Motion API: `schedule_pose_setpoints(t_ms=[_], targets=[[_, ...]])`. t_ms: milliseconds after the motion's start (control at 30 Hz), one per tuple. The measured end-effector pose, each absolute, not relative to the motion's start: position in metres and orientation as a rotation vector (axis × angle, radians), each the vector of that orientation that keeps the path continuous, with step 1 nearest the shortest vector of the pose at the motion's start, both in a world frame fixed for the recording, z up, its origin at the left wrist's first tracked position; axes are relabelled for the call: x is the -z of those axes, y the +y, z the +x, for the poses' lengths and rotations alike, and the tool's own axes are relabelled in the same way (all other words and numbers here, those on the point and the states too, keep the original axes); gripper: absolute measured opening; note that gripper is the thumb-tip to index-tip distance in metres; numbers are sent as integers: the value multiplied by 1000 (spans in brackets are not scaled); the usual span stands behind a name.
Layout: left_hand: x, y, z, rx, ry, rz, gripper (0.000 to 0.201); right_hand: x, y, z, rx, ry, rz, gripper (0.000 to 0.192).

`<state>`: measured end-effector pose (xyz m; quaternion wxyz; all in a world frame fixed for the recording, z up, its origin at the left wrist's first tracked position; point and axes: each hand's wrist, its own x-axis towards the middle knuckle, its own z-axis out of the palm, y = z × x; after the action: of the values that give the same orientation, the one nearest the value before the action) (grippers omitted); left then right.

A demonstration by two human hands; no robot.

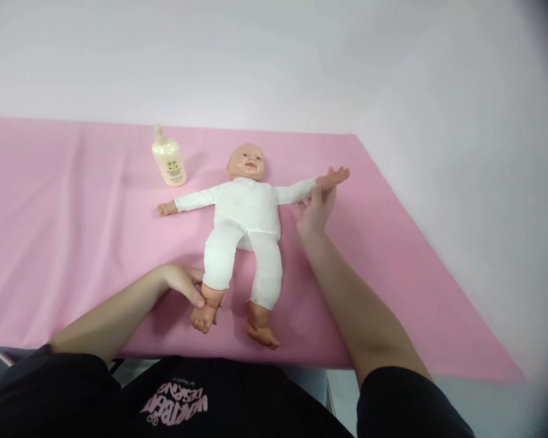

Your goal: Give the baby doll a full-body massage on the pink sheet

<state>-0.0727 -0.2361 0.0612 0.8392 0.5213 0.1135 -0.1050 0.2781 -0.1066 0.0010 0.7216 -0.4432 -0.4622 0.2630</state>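
A baby doll (pixel 247 210) with a white cloth body lies on its back on the pink-covered table, its head toward the far edge and its arms spread wide. My left hand (pixel 186 283) is wrapped round the ankle of the doll's leg on the left, thumb on top and fingers partly hidden beneath. At the doll's outstretched arm on the right, my right hand (pixel 317 211) grips the wrist from below. The doll's other foot (pixel 261 326) rests near the front edge, apart from both hands.
A pale yellow pump bottle (pixel 168 161) stands left of the doll's head. The pink table cover (pixel 393 292) has a slanting right edge, with a white wall (pixel 256 61) behind. My body is close against the front edge.
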Motion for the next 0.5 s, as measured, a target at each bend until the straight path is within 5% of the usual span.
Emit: schedule_pose_setpoints(t_ms=[100, 233, 500], targets=[[-58, -238, -71, 181, 277, 1211, 41, 28, -90, 296, -845, -623, -1005, 63], [-58, -240, -69, 138, 318, 1247, 33, 51, -78, 306, -808, -732, -982, 58], [-58, -239, -75, 52, 393, 1100, 56, 13, -98, 279, -629, -856, -989, 61]])
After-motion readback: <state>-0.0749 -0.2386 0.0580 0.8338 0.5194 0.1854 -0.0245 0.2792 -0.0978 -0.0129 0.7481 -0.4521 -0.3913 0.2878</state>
